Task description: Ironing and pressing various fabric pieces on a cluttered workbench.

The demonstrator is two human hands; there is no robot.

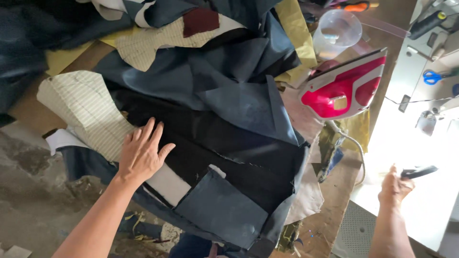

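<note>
Left hand [141, 153] lay flat, fingers spread wide, palm down on the black cloth [210, 143] at the near-left part of the pile. Fingertips pointed away from the person; the thumb reached right. The heel of the hand sat at the border between the black cloth and a white strip [167, 184] just below it. It held nothing, only pressed.

Right hand [394, 187] was well apart, off to the right over the bright white surface [416, 143] beside the desk [334, 191]. It was closed on a dark, slim tool [419, 172] that stuck out to the right of the fist. Kind of tool could not be told; glare washed out that area.

Black cloth was spread across the middle of the desk, partly covered at its far side by folded blue-grey cloth [215, 76]. A squarish blue-grey patch [222, 208] lay on its near edge, tilted, right of the white strip. A checked paper pattern [88, 112] lay just left of the left hand, touching the black cloth's edge. A second checked pattern [158, 40] sat at the far side, with a dark red scrap [201, 20] on it.

A pink-and-white iron [346, 86] rested at the right of the pile, its cord [351, 143] trailing toward the person. A clear plastic cup [337, 31] stood beyond the iron. Blue-handled scissors [435, 76] lay on the far right.
</note>
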